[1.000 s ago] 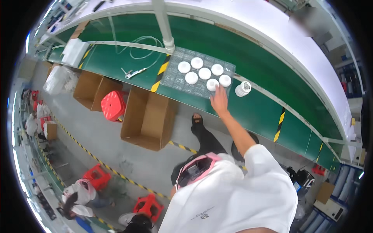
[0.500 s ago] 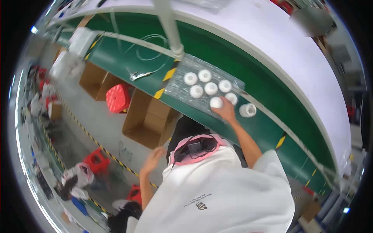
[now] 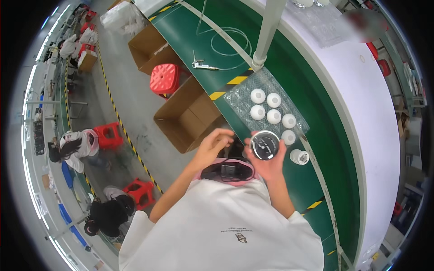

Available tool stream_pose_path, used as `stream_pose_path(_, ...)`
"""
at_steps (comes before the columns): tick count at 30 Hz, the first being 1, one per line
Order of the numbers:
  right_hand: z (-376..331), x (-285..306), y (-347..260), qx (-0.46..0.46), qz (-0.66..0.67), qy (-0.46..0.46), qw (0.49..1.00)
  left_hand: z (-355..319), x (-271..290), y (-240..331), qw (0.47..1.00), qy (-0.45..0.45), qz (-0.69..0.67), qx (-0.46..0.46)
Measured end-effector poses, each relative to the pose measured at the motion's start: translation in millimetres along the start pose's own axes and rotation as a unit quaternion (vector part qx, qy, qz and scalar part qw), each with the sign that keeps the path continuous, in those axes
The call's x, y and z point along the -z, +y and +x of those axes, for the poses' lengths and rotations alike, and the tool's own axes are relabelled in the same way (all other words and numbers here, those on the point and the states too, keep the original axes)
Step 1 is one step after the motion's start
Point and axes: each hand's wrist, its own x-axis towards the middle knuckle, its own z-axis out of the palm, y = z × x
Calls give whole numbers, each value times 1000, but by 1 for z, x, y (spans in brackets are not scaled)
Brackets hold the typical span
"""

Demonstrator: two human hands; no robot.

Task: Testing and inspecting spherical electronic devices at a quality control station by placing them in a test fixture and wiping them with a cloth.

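Observation:
In my right hand (image 3: pixel 271 167) is a round, cup-like piece (image 3: pixel 265 145) with a white rim and a dark, shiny hollow turned up. My fingers and thumb grip it around the sides. My left hand (image 3: pixel 214 145) is just left of it, empty, with loosely bent fingers apart from the piece. Several white domed round pieces (image 3: pixel 273 116) with grey centres sit on a sheet of clear bubble wrap (image 3: pixel 242 95) on the green bench. A short stack of white rings (image 3: pixel 299 156) stands beside the wrap, to the right of my right hand.
An air blow gun (image 3: pixel 203 66) with a clear coiled hose lies farther along the bench (image 3: pixel 185 38). A white post (image 3: pixel 269 34) rises behind the wrap. Open cardboard boxes (image 3: pixel 187 118) and a red stool (image 3: pixel 164 79) stand at the bench's left. Other people sit far left.
My right hand has lifted one white piece off the bubble wrap, brought it toward my body and turned its hollow up. My left hand has come up near it. The view has turned.

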Motion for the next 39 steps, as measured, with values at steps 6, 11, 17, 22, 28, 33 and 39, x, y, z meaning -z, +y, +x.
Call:
stream_pose_path(6, 17, -54, 66, -150, 2, -93, 984, -52, -2, 64, 981, 49, -70, -173)
stream_pose_path(11, 35, -84, 154, -245, 29, -81, 966, -127, 49, 55, 973, 99, 19, -207)
stream_pose_path(17, 40, -105, 310, -373, 88, -13, 923, -254, 137, 13, 959, 228, 1, -169)
stream_pose_path(22, 39, -118, 470, -466, 39, 95, 879, -387, 232, -23, 932, 341, -16, -125)
stream_pose_path(28, 38, -162, 619, -561, -50, -9, 826, -512, 323, -30, 896, 414, 58, -150)
stream_pose_path(33, 74, -182, 669, -557, -117, -100, 816, -533, 393, -44, 885, 384, 1, -264)
stream_pose_path(39, 154, -179, 701, -499, -120, -174, 840, -493, 492, -42, 911, 318, 15, -262)
